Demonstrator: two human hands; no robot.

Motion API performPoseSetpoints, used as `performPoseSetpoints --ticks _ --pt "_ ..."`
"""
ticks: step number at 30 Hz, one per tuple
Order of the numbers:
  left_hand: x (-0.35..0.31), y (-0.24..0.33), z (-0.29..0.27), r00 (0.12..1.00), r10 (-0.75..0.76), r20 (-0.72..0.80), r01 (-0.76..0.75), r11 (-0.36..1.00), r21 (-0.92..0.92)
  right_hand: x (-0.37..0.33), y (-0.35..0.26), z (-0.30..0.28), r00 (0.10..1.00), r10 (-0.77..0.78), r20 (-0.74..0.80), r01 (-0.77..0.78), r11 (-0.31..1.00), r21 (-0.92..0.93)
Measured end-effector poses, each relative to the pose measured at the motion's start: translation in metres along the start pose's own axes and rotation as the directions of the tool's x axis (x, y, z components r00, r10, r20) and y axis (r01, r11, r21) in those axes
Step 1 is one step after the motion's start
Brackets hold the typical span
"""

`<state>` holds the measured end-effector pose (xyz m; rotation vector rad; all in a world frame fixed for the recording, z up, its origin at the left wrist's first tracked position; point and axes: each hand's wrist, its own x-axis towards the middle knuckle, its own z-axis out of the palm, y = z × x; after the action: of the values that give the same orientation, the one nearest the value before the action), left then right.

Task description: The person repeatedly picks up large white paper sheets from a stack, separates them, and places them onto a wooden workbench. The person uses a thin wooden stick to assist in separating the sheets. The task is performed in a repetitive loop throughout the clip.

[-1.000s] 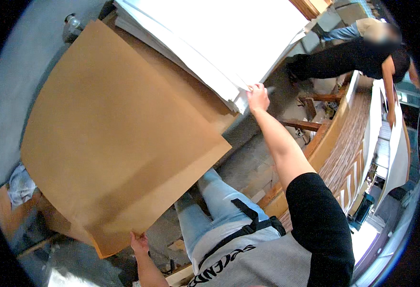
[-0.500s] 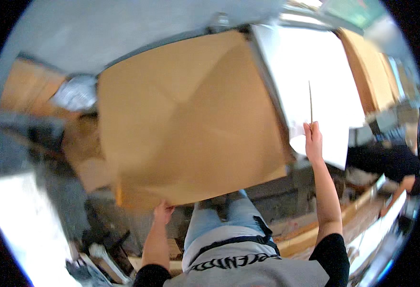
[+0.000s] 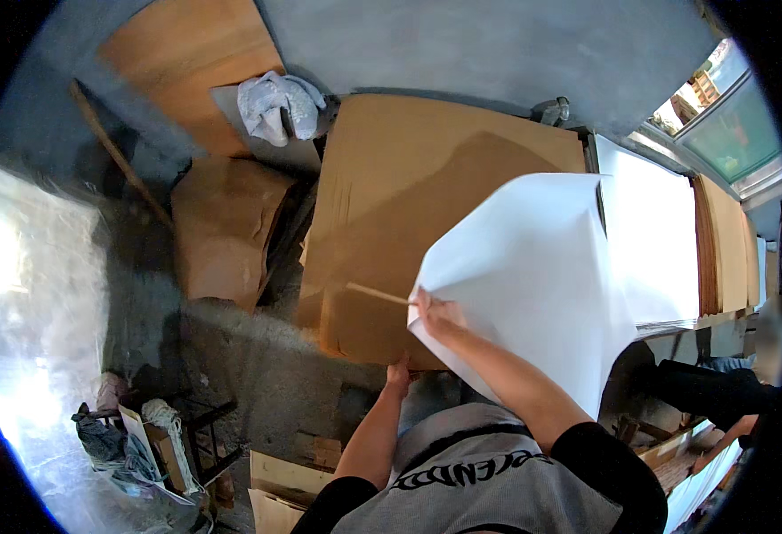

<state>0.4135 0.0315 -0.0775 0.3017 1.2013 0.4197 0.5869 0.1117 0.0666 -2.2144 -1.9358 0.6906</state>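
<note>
A large brown cardboard sheet (image 3: 382, 196) lies in front of me, with a white sheet (image 3: 533, 258) curving across its right part. My right hand (image 3: 438, 316) is closed on the white sheet's left edge. The same hand holds a thin wooden stick (image 3: 378, 292), which points left over the cardboard. At the near edge of the cardboard, my left hand (image 3: 398, 376) is closed, with its fingertips partly hidden against that edge. To the right lies a stack of white sheets (image 3: 653, 236).
A brown board stack (image 3: 720, 240) stands past the white sheets. A crumpled cloth (image 3: 280, 107) lies at the far left, above a drooping brown sheet (image 3: 226, 227). A metal tap (image 3: 555, 112) shows by the wall. Another person's dark sleeve (image 3: 702, 387) is at the right.
My right hand has swung left with the stick, and a white sheet now spans part of the cardboard. My left hand stays at the near edge. The view has turned left.
</note>
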Motion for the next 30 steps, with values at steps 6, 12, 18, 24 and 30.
performPoseSetpoints --ticks 6,12,18,24,30 --pt "-0.01 0.002 0.002 0.994 0.082 -0.068 -0.083 0.997 -0.005 -0.013 -0.067 0.059 0.892 -0.452 0.023 0.451 0.881 -0.142" --pt "-0.002 0.009 -0.003 1.0 -0.002 0.021 0.003 0.998 -0.069 -0.017 -0.091 0.058 0.84 -0.541 0.039 0.538 0.823 -0.181" --pt "0.033 -0.021 -0.033 0.982 -0.063 0.181 0.113 0.954 -0.278 -0.036 -0.075 0.05 0.905 -0.426 0.018 0.426 0.905 -0.015" --pt "-0.01 0.012 -0.011 0.975 -0.216 -0.057 0.215 0.976 -0.027 -0.099 0.004 -0.003 0.919 0.042 0.393 -0.165 0.945 0.284" --pt "-0.023 0.028 -0.008 0.985 -0.164 0.055 0.165 0.986 -0.012 -0.219 0.142 0.021 0.734 0.539 0.412 -0.643 0.358 0.677"
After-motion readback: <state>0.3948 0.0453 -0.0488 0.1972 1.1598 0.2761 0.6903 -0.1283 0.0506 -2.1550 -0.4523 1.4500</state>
